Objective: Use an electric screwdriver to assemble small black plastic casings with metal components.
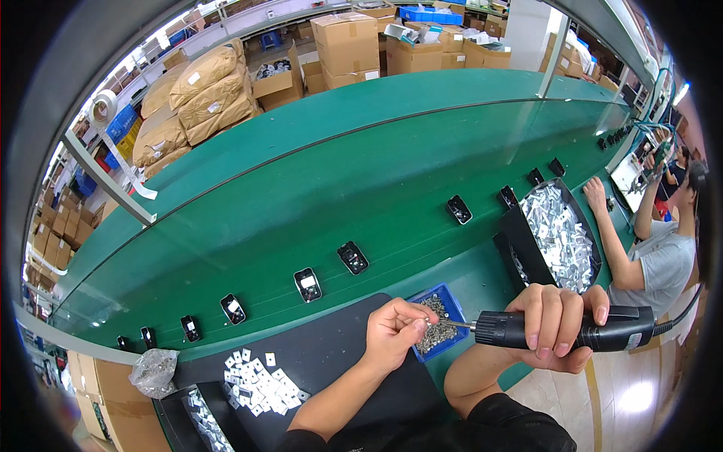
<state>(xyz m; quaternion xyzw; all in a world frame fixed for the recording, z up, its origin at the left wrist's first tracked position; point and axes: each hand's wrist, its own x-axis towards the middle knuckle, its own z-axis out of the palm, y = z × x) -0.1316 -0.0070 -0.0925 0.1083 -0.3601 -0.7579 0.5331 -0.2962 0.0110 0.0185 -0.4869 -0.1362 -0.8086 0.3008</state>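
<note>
My right hand (556,325) grips a black electric screwdriver (602,331) lying horizontal, its bit pointing left. My left hand (397,329) pinches a small screw at the bit's tip, right over a small blue tray (454,303) full of silver screws. A pile of small white square plates (260,380) lies on the black mat (343,350) to the left of my left hand. Several small black housings, such as one (307,284), sit in a row on the green conveyor belt (361,181) beyond my hands.
A black bin (520,252) of shiny metal brackets stands at the right. A co-worker in a grey shirt (663,260) sits there, a hand beside the bin. A clear bag of parts (153,371) lies at the left. Cardboard boxes and brown sacks are stacked beyond the belt.
</note>
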